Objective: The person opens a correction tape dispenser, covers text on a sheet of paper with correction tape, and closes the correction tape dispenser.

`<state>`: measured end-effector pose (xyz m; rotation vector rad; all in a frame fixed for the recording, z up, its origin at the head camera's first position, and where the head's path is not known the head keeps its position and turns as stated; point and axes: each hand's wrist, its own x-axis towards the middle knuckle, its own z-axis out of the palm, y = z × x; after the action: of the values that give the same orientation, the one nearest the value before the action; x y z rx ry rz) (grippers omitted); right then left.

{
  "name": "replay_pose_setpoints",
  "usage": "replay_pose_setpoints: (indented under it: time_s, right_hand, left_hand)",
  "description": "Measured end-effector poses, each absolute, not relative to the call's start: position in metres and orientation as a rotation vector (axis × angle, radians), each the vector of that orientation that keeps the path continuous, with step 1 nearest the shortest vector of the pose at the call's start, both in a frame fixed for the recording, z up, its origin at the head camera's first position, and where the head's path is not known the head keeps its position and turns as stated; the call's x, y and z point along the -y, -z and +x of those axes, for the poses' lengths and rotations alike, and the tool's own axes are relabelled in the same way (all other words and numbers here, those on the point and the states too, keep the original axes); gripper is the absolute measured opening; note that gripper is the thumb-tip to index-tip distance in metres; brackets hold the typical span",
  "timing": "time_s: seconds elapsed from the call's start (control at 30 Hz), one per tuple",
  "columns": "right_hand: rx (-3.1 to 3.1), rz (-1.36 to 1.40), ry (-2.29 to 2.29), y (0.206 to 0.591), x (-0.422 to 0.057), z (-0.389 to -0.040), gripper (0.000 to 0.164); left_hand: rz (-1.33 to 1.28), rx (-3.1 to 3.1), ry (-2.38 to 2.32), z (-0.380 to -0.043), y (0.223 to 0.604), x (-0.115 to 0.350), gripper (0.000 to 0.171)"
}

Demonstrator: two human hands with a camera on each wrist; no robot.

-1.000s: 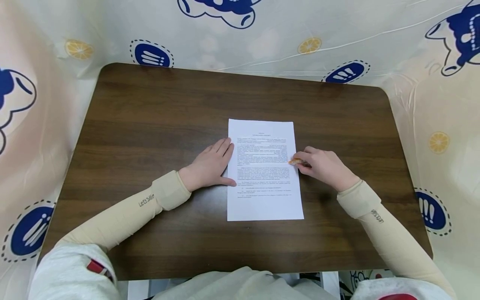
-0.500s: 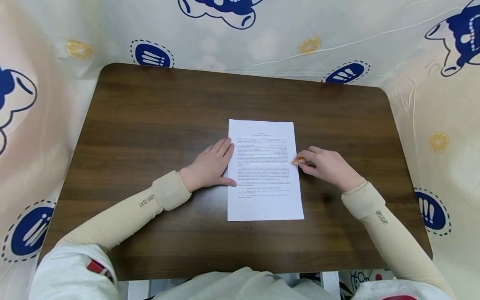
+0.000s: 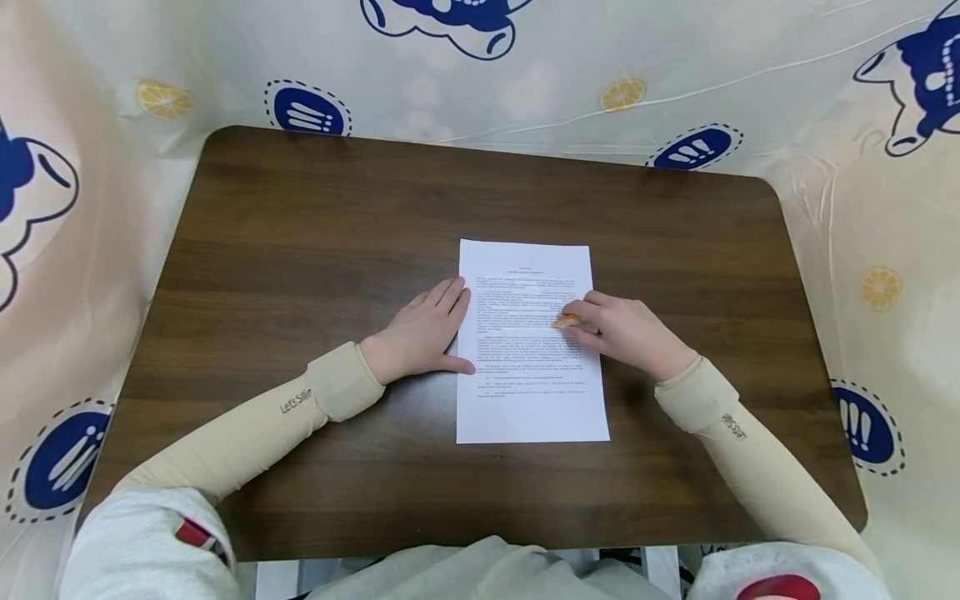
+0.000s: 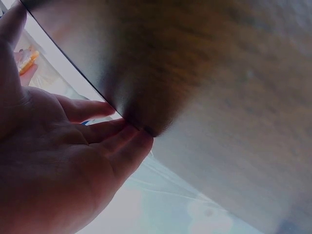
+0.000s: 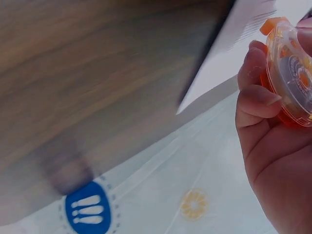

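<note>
A printed sheet of paper (image 3: 528,421) lies flat on the brown table, its lines of text running across it. Along its left edge my left hand (image 3: 422,333) rests with straight fingers spread, fingertips and thumb on the margin. My right hand (image 3: 633,335) reaches over the sheet from the right and grips an orange, see-through correction tape (image 3: 566,321) at the right half of the text. In the right wrist view, fingers and thumb curl round the correction tape (image 5: 287,73), with its tape reel showing inside. Whether its tip touches the paper cannot be told.
Around the sheet spreads the dark wooden table (image 3: 337,217), with rounded far corners. Behind and beside it hangs a pale patterned sheet (image 3: 525,92) with blue prints and orange slices. The person's lap is at the near edge.
My right hand, still gripping the correction tape, first shifts slightly right to the sheet's edge, then moves left over the text. The left hand and the paper stay in place.
</note>
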<state>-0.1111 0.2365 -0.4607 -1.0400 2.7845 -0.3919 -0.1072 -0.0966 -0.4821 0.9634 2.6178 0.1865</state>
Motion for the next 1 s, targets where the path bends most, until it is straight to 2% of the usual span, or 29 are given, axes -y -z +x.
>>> replay_pose_setpoints:
  time_s: [0.57,1.0]
  right_hand:
    - [-2.722,-1.276,0.442,0.462,-0.155,-0.115,0.021]
    - [-2.72,-1.315,0.448,0.469,-0.135,-0.114,0.014]
  left_hand:
    - [0.973,-2.638,-0.175,-0.107,0.481,0.096,0.118]
    - [1.014,-2.67,-0.173,-0.107,0.485,0.098,0.117]
